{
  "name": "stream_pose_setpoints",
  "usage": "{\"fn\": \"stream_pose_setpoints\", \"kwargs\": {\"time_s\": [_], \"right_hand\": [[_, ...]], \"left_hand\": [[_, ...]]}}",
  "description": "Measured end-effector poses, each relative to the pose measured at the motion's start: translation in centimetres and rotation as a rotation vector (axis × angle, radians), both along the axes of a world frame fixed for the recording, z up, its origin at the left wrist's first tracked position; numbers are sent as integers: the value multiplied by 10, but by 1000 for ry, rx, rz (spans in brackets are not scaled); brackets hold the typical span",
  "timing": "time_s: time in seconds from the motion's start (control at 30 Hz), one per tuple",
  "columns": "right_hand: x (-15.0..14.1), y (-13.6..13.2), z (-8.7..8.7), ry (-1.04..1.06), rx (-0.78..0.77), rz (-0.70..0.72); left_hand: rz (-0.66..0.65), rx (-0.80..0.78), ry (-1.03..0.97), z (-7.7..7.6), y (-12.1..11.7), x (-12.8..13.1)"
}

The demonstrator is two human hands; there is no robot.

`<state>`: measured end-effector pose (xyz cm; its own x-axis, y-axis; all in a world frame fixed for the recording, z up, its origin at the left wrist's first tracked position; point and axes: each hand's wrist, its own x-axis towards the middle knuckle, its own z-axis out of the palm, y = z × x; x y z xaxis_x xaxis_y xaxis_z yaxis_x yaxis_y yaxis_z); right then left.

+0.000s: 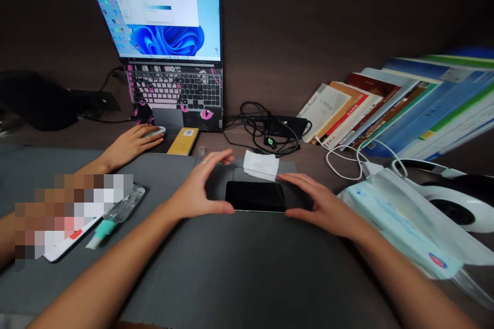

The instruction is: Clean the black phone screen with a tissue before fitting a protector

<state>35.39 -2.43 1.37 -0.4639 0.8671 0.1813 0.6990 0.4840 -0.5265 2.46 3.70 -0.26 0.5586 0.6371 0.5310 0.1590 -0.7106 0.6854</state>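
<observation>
A black smartphone (254, 196) lies on the grey desk mat between my hands, its dark screen facing up. My left hand (200, 187) is at its left side, thumb and fingers spread apart, with the thumb tip at the phone's near left edge. My right hand (314, 200) curves around the right side, thumb and fingers apart, thumb tip by the near right corner. A thin line like the edge of a clear sheet runs behind the phone toward my right fingertips; I cannot tell whether they touch it. Just beyond lies a white tissue (261, 164).
Another person's hand (135, 144) rests on a mouse at left, below a laptop (175, 92). A yellow box (183, 141), a clear bottle (123, 205) and cables (266, 128) lie around. Books (366, 108), a tissue pack (401, 226) and headphones (455, 205) stand right.
</observation>
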Motion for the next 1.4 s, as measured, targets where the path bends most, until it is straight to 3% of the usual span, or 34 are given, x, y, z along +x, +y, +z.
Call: {"fn": "stream_pose_setpoints", "kwargs": {"time_s": [0.13, 0.37, 0.63, 0.73, 0.9, 1.17, 1.4], "right_hand": [[12, 9, -8, -72, 5, 4], [4, 11, -14, -104, 18, 55], [-1, 12, -18, -112, 7, 53], [-5, 11, -17, -123, 3, 46], [-9, 11, -15, -127, 2, 48], [-6, 13, -19, -133, -3, 61], [-9, 10, -16, -137, -14, 64]], "left_hand": [[23, 22, 225, 7, 13, -15], [9, -21, 386, -1, 10, -8], [41, -56, 368, -7, 15, -14], [35, -53, 250, -10, 18, -16], [134, -90, 73, -15, 20, -17], [28, -155, 168, -14, 19, -18], [45, -114, 166, -13, 19, -17]]}}
